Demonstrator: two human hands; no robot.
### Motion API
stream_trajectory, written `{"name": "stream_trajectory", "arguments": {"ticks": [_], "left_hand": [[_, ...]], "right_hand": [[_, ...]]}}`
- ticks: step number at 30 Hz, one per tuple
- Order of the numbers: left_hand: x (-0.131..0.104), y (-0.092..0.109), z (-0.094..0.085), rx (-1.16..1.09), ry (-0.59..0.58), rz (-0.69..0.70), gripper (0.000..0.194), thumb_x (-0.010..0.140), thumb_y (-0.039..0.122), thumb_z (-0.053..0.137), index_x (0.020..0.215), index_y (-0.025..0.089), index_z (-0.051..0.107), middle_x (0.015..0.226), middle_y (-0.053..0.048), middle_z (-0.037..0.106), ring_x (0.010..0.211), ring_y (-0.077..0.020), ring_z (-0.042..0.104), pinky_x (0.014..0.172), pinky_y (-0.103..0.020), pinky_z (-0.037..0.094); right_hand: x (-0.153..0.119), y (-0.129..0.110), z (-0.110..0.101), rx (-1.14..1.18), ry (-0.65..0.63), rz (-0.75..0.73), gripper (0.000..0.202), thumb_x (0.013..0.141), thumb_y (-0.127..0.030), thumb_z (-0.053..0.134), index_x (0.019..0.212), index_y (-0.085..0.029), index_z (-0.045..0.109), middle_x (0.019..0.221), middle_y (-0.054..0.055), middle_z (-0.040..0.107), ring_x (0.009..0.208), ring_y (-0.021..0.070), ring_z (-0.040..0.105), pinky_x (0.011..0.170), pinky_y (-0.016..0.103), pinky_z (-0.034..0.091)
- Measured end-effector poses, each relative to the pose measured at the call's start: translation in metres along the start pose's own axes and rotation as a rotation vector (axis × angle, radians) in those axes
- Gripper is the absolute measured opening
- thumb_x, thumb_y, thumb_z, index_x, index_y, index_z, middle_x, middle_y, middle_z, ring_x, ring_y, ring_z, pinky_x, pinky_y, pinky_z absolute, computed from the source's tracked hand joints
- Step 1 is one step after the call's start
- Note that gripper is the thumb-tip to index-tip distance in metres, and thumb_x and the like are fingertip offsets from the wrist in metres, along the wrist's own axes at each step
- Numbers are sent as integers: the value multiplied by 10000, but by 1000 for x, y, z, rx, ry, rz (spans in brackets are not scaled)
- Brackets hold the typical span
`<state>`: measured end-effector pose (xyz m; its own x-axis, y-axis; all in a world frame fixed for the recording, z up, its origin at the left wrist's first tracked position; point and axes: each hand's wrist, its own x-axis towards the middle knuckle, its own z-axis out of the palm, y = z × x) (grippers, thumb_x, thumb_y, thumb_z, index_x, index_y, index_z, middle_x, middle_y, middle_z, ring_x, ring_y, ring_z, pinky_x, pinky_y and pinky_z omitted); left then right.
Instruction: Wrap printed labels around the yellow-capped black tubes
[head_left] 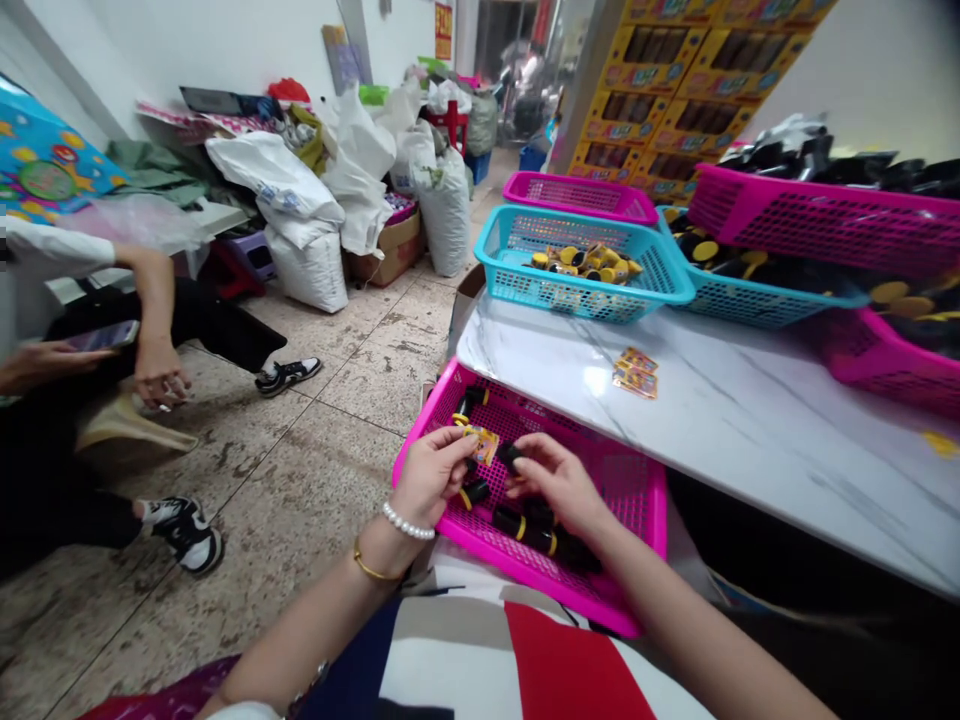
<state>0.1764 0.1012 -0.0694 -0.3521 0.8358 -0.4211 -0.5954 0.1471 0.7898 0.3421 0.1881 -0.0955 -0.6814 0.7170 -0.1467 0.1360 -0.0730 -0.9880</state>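
Between the thumb and fingers of my left hand point(435, 468) is a small yellow printed card point(484, 445), perhaps a sticker. My right hand point(559, 480) pinches a small black cylindrical piece point(510, 457) just to the right of the card. Both hands are over a pink basket point(630, 490) resting at my lap, partly under the table edge. Inside it lie several black cylinders with yellow rims point(510, 522); my right hand and forearm hide some of them. More yellow printed cards point(636, 374) lie on the white marbled table point(540, 340).
A blue basket point(517, 285) holds yellow and black pieces. Beside it stand more baskets, including a pink one point(825, 215) heaped with black parts. Yellow boxes point(645, 100) are stacked behind. At left sits a person holding a phone point(105, 337); white sacks point(304, 265) stand beyond.
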Motion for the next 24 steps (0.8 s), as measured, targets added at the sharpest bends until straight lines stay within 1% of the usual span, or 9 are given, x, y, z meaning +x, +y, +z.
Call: {"name": "stream_trajectory", "arguments": {"ticks": [1, 3, 6, 10, 13, 17, 19, 22, 24], "left_hand": [[0, 0, 0, 13, 10, -11, 324, 628, 328, 809, 801, 133, 616, 471, 64, 513, 325, -13, 313, 322, -147, 126], [1, -2, 1, 27, 31, -22, 294, 655, 335, 788, 778, 145, 600, 440, 69, 493, 315, -19, 312, 325, -151, 121], [2, -6, 3, 45, 37, -41, 285, 678, 342, 775, 754, 164, 565, 414, 75, 485, 297, -22, 297, 326, -157, 106], [3, -8, 4, -9, -40, -71, 295, 662, 324, 789, 772, 153, 574, 461, 72, 504, 313, -15, 319, 322, -149, 102], [4, -7, 4, -97, -80, -102, 296, 637, 291, 794, 774, 137, 582, 514, 64, 521, 338, -10, 352, 320, -139, 109], [4, -5, 4, -105, -88, -128, 287, 633, 265, 789, 774, 135, 576, 542, 55, 545, 343, -9, 373, 314, -136, 112], [5, -5, 3, -114, -92, -139, 296, 621, 259, 796, 781, 134, 580, 547, 60, 545, 336, -6, 362, 310, -137, 111], [5, -7, 3, -114, -100, -143, 310, 615, 279, 801, 790, 131, 592, 565, 57, 553, 333, -5, 356, 308, -144, 107], [4, -9, 3, -79, -91, -125, 311, 630, 303, 798, 799, 123, 609, 573, 45, 564, 343, -6, 368, 316, -146, 111]], "right_hand": [[2, -4, -4, 159, 23, 49, 284, 796, -383, 647, 992, -221, 519, 845, -7, 584, 660, 150, 633, 586, 300, 532], [3, -11, -9, 322, 40, 70, 338, 745, -391, 706, 999, -225, 555, 844, -2, 591, 662, 148, 630, 527, 260, 503], [1, -16, -9, 363, 25, 45, 354, 713, -390, 739, 991, -224, 595, 810, 3, 601, 590, 119, 569, 465, 228, 426], [-1, -13, -4, 238, 20, 46, 298, 757, -360, 711, 990, -210, 603, 686, -35, 563, 475, 69, 437, 447, 215, 351], [-1, -15, -2, 110, 90, 26, 259, 763, -358, 694, 948, -203, 600, 658, -41, 551, 499, 83, 457, 450, 212, 357], [-3, -23, 1, -42, 122, -95, 220, 752, -327, 698, 903, -202, 598, 829, 16, 646, 718, 148, 602, 637, 275, 492], [-6, -24, 3, -129, 124, -139, 197, 777, -309, 679, 922, -205, 597, 880, 35, 669, 783, 174, 633, 704, 310, 513], [-9, -21, 4, -281, 159, -233, 186, 808, -273, 657, 971, -213, 592, 1034, 68, 674, 930, 210, 646, 832, 363, 512], [-10, -18, 3, -360, 171, -270, 193, 810, -265, 662, 981, -219, 586, 1069, 71, 673, 952, 214, 647, 853, 366, 507]]}}
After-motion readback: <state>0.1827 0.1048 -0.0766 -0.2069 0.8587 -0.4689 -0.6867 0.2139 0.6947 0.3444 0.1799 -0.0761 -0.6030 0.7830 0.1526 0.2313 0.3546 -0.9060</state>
